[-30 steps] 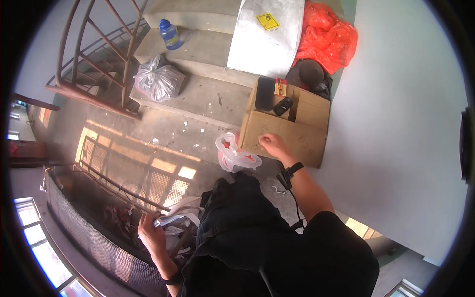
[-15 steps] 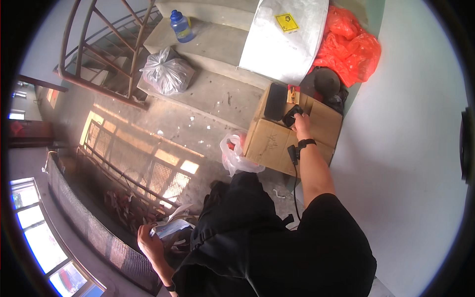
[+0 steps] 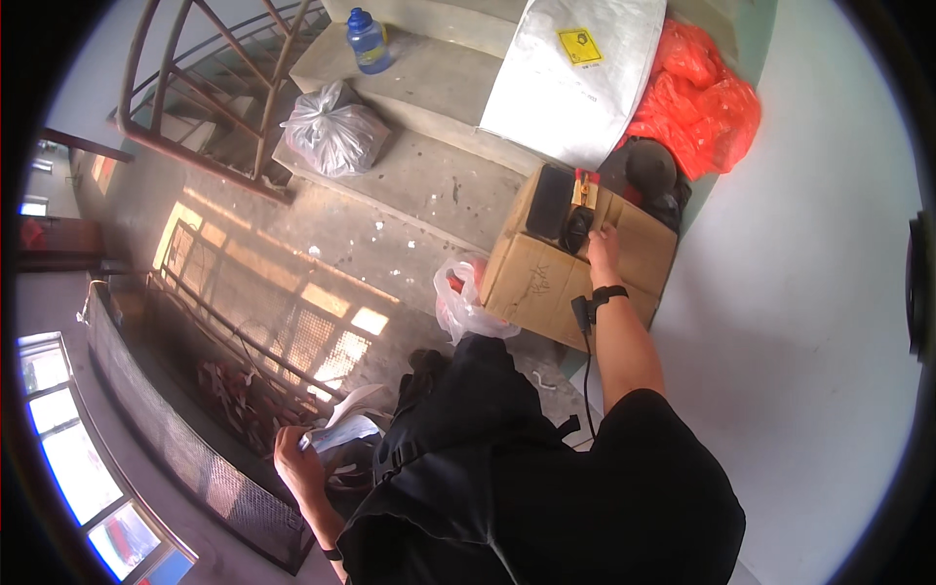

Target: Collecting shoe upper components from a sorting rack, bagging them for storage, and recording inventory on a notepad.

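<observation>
My right hand [image 3: 604, 246] reaches forward onto the top of a brown cardboard box [image 3: 546, 283] and its fingers close on a small black object [image 3: 577, 227] lying there. A flat black rectangular item [image 3: 550, 201] lies beside it on the box. My left hand [image 3: 297, 458] hangs low at my left side, shut on a bundle of white paper or cloth [image 3: 341, 431]. A dark band with a hanging cable [image 3: 588, 310] sits on my right wrist.
A pink-and-white plastic bag [image 3: 460, 297] lies against the box's left side. Concrete steps carry a tied grey bag [image 3: 331, 132], a blue bottle [image 3: 369, 41] and a white sack [image 3: 575, 78]. Orange bags [image 3: 697, 93] fill the corner. A metal railing [image 3: 210, 117] stands left.
My right hand moved from the box's near edge forward across its top to the small black object. My left hand dropped lower, still holding the white bundle.
</observation>
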A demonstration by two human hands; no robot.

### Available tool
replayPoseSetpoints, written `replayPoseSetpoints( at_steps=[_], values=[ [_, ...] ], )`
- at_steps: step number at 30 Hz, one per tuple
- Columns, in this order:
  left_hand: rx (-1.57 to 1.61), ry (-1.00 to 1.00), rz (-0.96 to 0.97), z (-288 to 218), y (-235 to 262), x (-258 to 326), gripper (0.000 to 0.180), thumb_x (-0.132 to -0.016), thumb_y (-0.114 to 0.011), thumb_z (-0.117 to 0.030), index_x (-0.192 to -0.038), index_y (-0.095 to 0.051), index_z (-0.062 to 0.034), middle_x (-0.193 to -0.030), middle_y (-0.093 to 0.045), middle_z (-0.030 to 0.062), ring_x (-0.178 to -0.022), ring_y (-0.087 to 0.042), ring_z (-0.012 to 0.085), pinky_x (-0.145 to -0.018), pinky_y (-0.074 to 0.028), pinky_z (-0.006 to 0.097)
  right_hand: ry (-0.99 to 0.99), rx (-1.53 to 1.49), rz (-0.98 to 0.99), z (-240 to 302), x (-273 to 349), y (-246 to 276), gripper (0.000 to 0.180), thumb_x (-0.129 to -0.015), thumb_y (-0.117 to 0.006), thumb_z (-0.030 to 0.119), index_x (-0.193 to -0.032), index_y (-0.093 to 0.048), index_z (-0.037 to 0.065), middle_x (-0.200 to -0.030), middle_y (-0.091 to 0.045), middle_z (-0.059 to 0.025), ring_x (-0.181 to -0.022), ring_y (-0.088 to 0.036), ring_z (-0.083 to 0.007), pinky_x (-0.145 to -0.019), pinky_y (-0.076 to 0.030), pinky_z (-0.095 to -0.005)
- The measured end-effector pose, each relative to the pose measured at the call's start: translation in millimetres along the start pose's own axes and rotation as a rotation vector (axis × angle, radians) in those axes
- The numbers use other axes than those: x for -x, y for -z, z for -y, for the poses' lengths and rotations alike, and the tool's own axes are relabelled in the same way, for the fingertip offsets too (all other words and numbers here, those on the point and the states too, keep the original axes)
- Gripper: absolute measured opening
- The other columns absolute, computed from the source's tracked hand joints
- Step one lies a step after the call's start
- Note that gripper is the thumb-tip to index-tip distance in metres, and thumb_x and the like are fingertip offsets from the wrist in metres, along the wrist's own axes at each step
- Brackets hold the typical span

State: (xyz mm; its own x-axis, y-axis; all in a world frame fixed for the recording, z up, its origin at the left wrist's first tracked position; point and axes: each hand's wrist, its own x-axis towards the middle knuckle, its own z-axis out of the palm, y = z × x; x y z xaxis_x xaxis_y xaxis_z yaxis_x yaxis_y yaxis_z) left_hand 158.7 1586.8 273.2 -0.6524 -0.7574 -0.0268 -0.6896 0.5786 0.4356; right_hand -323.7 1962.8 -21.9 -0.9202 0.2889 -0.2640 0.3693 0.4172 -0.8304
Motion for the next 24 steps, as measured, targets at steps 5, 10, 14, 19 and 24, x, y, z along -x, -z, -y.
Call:
replayPoseSetpoints(
  at_steps=[5,10,14,19,24],
  values=[
    [-0.014,0.033,-0.012,2,-2,6,0.017,-0.069,-0.051,0.004,-0.083,-0.062,0.0023,-0.080,-0.061,0.0183,-0.079,-0.061,0.0396,-0.072,-0.048,0.042,0.309,0.055,0.018,34,34,-1,0.042,-0.085,-0.062,0.022,-0.123,-0.062,0.003,-0.101,-0.067,-0.0185,-0.100,-0.064,-0.0355,-0.086,-0.052,-0.0434],
    [-0.012,0.055,-0.006,-5,3,9,0.016,-0.072,-0.052,0.003,-0.084,-0.062,0.0028,-0.080,-0.061,0.0184,-0.078,-0.062,0.0386,-0.072,-0.048,0.041,0.560,0.708,0.064,89,42,-31,0.082,-0.088,-0.064,0.044,-0.153,-0.028,0.009,-0.118,-0.065,-0.0198,-0.101,-0.068,-0.0360,-0.087,-0.055,-0.0476],
    [-0.053,0.112,-0.027,0,10,27,0.017,-0.070,-0.051,0.003,-0.084,-0.061,0.0029,-0.081,-0.060,0.0183,-0.079,-0.062,0.0385,-0.072,-0.048,0.041,0.318,1.033,0.275,143,43,-55,0.089,-0.086,-0.064,0.051,-0.155,-0.026,0.010,-0.118,-0.064,-0.0236,-0.103,-0.067,-0.0375,-0.086,-0.056,-0.0472],
    [-0.027,0.126,-0.116,1,19,36,0.013,-0.069,-0.054,0.002,-0.080,-0.060,0.0014,-0.077,-0.058,0.0172,-0.075,-0.058,0.0405,-0.068,-0.046,0.045,0.259,1.077,0.201,151,38,-57,0.085,-0.087,-0.062,0.048,-0.154,-0.026,0.009,-0.121,-0.062,-0.0246,-0.107,-0.067,-0.0374,-0.088,-0.055,-0.0476],
    [-0.052,0.196,-0.105,17,17,59,0.013,-0.069,-0.053,0.002,-0.080,-0.060,0.0007,-0.079,-0.060,0.0169,-0.078,-0.060,0.0403,-0.071,-0.047,0.045,0.220,1.126,0.235,137,26,-74,0.090,-0.087,-0.063,0.052,-0.154,-0.023,0.009,-0.127,-0.059,-0.0247,-0.109,-0.066,-0.0381,-0.091,-0.055,-0.0476]
  ],
)
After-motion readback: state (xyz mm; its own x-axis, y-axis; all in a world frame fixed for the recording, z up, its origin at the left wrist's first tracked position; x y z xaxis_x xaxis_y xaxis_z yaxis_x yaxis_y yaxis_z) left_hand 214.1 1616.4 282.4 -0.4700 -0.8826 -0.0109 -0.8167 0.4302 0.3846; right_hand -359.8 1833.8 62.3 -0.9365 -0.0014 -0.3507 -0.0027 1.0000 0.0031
